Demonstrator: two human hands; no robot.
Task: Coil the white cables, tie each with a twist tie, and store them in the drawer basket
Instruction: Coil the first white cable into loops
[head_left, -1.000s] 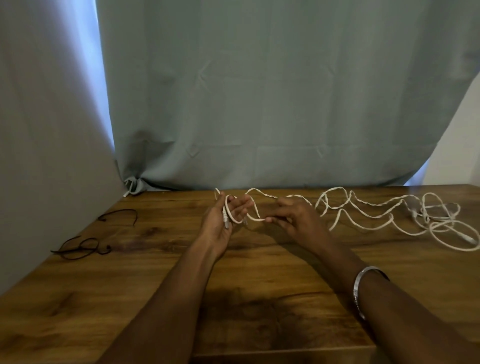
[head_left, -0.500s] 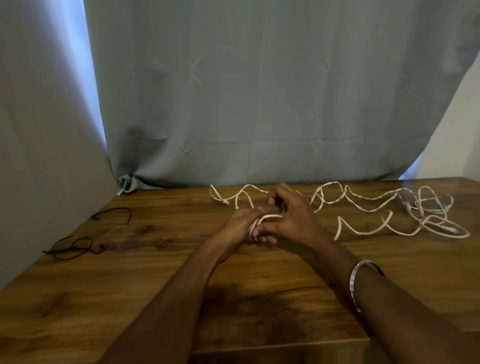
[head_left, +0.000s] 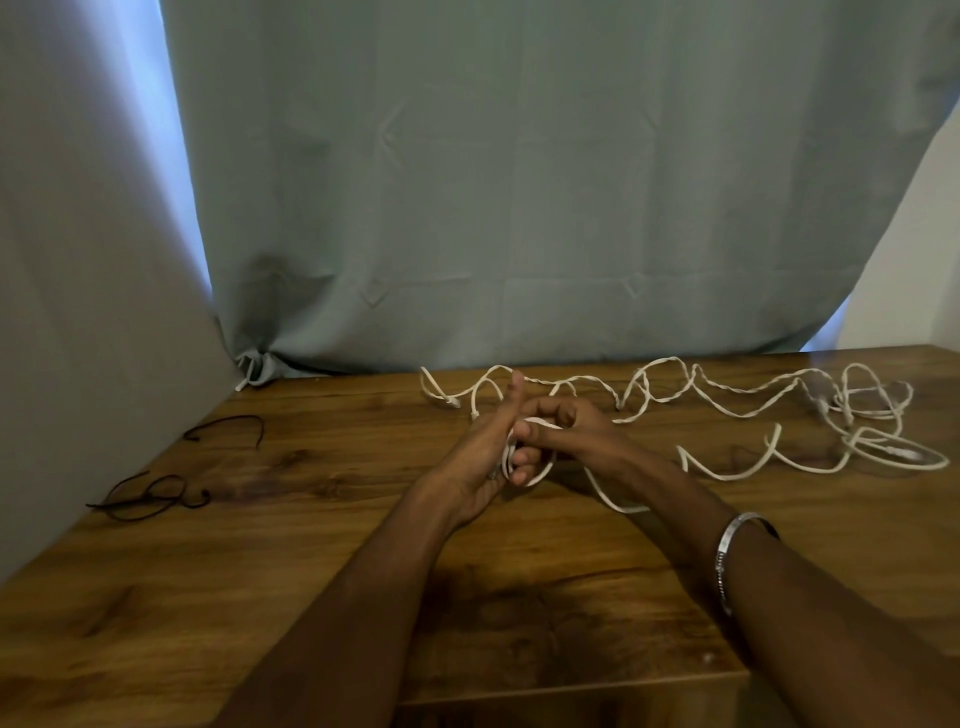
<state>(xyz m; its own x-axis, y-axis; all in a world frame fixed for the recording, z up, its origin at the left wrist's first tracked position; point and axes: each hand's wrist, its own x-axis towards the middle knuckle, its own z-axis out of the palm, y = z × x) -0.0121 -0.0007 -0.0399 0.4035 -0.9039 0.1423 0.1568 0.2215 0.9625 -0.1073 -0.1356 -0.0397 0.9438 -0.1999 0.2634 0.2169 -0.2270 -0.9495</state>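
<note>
no readable text, labels, brands, numbers or signs anywhere in view.

Glossy grained wood table (head_left: 260, 597), matt cloth curtain (head_left: 519, 208), shiny metal bracelet (head_left: 724, 551), smooth white cables (head_left: 727, 410).
</note>
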